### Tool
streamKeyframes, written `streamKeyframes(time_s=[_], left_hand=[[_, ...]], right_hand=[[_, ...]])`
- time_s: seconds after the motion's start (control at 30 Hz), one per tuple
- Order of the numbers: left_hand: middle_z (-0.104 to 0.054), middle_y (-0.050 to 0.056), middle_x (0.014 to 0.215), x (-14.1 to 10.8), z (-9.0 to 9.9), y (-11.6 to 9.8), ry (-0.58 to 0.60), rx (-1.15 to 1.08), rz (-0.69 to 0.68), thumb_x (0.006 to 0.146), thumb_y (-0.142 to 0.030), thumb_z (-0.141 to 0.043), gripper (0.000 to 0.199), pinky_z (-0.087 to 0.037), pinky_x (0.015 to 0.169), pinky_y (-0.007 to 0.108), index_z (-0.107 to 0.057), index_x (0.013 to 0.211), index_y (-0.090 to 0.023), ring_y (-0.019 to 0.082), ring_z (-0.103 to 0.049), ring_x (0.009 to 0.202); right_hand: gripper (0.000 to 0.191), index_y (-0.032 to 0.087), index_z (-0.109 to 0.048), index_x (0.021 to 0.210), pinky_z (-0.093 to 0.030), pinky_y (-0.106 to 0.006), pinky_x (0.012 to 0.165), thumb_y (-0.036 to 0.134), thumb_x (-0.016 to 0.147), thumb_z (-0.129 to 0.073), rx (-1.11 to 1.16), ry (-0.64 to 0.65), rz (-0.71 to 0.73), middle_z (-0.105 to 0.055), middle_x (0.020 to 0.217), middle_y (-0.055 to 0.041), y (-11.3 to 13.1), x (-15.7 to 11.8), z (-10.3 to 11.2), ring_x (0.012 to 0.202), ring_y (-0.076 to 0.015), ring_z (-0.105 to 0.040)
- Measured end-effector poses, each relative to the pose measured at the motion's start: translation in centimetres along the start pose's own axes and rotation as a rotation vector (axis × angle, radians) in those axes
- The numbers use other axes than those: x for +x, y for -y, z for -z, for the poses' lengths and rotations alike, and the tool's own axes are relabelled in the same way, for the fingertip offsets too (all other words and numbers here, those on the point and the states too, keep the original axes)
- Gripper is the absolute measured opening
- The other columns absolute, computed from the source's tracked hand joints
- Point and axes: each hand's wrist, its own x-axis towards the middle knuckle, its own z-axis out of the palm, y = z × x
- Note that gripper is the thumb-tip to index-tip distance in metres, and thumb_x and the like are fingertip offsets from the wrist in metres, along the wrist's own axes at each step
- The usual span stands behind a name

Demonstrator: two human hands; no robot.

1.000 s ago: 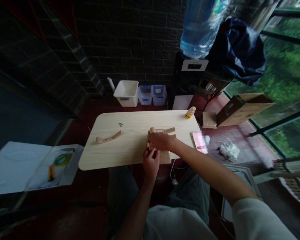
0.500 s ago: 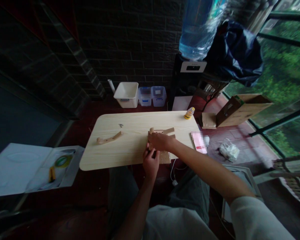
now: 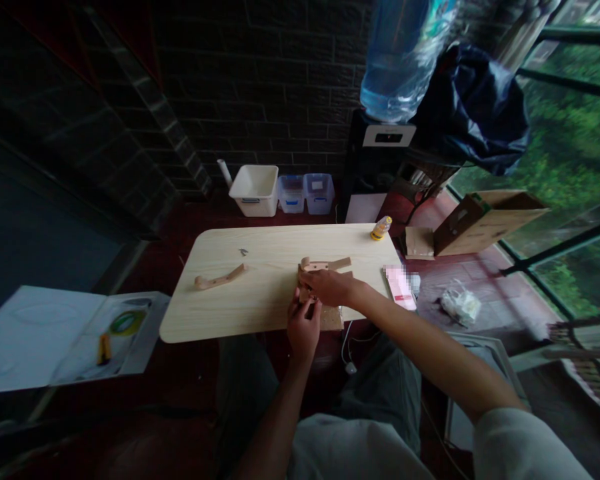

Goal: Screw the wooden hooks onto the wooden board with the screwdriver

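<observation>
My left hand (image 3: pixel 304 328) is at the table's front edge, its thumb and fingers closed around a small wooden piece (image 3: pixel 305 293). From the right, my right hand (image 3: pixel 329 287) reaches over the same piece with fingers bent down; the fingertips are partly hidden. Just beyond the hands lies a curved wooden part (image 3: pixel 321 265) with dark holes. Below my right hand a brown speckled block (image 3: pixel 332 318) shows at the table edge. Another curved wooden part (image 3: pixel 221 277) rests on the left half, near small dark metal pieces (image 3: pixel 243 252).
The light wooden table (image 3: pixel 260 313) holds a yellow-capped bottle (image 3: pixel 381 229) at its far right corner and a pink-screened phone (image 3: pixel 400 288) at its right edge. An opened white box (image 3: pixel 135 333) stands left. Plastic bins (image 3: pixel 255 193), a water dispenser (image 3: pixel 375 160) and a cardboard box (image 3: pixel 485 223) stand beyond.
The view has shifted slightly. My right hand's fingers have moved a little at the wooden piece, and my left hand keeps its place. The other parts on the table have not moved.
</observation>
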Motion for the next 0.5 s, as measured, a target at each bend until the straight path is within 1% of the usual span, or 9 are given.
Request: streamKeyframes(time_s=[0.13, 0.23, 0.37, 0.5], left_hand=[[-0.064, 0.014, 0.142, 0.05, -0.17, 0.26, -0.018, 0.004, -0.001, 0.093, -0.037, -0.068, 0.024, -0.051, 0.111, 0.046, -0.077, 0.111, -0.024, 0.03, -0.06, 0.134], [-0.063, 0.014, 0.143, 0.05, -0.22, 0.31, -0.01, 0.008, 0.002, 0.094, -0.037, -0.067, 0.023, -0.051, 0.111, 0.047, -0.078, 0.11, -0.024, 0.03, -0.059, 0.134], [-0.061, 0.015, 0.145, 0.03, -0.16, 0.18, -0.009, 0.014, -0.004, 0.094, -0.036, -0.067, 0.024, -0.05, 0.111, 0.048, -0.077, 0.112, -0.024, 0.031, -0.059, 0.134], [-0.065, 0.014, 0.141, -0.08, -0.23, 0.3, -0.03, 0.018, -0.005, 0.093, -0.036, -0.068, 0.023, -0.051, 0.11, 0.047, -0.077, 0.111, -0.024, 0.03, -0.06, 0.133]], right_hand=[[0.028, 0.01, -0.062, 0.12, -0.057, -0.032, 0.082, 0.009, 0.093, -0.055, -0.011, 0.04, 0.05, -0.065, 0.124, -0.0188, -0.4, -0.04, -0.57, 0.1, -0.0229, -0.069], [0.028, 0.01, -0.063, 0.12, -0.056, -0.033, 0.083, 0.009, 0.093, -0.057, 0.046, 0.032, 0.049, -0.064, 0.125, -0.0197, -0.57, 0.13, -0.63, 0.103, -0.0242, -0.067], [0.028, 0.01, -0.058, 0.123, -0.054, -0.033, 0.082, 0.014, 0.096, -0.058, 0.214, 0.027, -0.05, -0.067, 0.118, -0.0178, -0.7, 0.24, -0.35, 0.1, -0.0239, -0.069], [0.026, 0.013, -0.054, 0.123, -0.051, -0.032, 0.079, 0.021, 0.099, -0.057, 0.342, 0.021, -0.131, -0.069, 0.113, -0.0145, -0.36, -0.32, 0.14, 0.098, -0.0234, -0.069]])
